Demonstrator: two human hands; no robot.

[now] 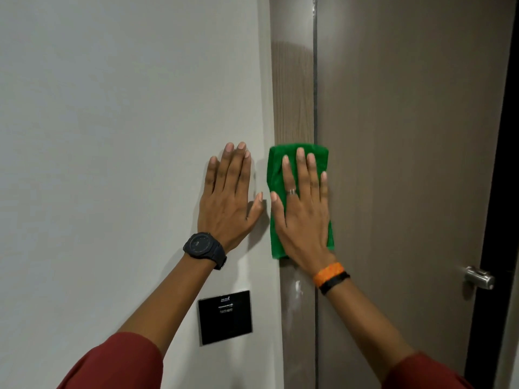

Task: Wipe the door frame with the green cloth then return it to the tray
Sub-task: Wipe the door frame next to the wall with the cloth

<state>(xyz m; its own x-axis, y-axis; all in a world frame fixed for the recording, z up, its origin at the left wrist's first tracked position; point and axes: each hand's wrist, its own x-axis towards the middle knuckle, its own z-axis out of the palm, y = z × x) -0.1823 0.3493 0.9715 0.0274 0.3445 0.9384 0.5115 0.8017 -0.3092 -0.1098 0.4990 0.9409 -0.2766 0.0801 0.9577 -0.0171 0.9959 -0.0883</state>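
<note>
A folded green cloth (276,169) lies flat against the brown wood-grain door frame (293,94). My right hand (304,209) presses on it with fingers spread, palm flat, covering most of the cloth. My left hand (227,200) rests flat on the white wall (126,122) just left of the frame, fingers together and pointing up, holding nothing. A darker damp-looking band shows on the frame above the cloth. No tray is in view.
The brown door (407,136) stands right of the frame, with a metal handle (478,276) at its right edge. A black switch panel (224,317) is mounted on the wall below my left wrist. A dark gap runs along the far right.
</note>
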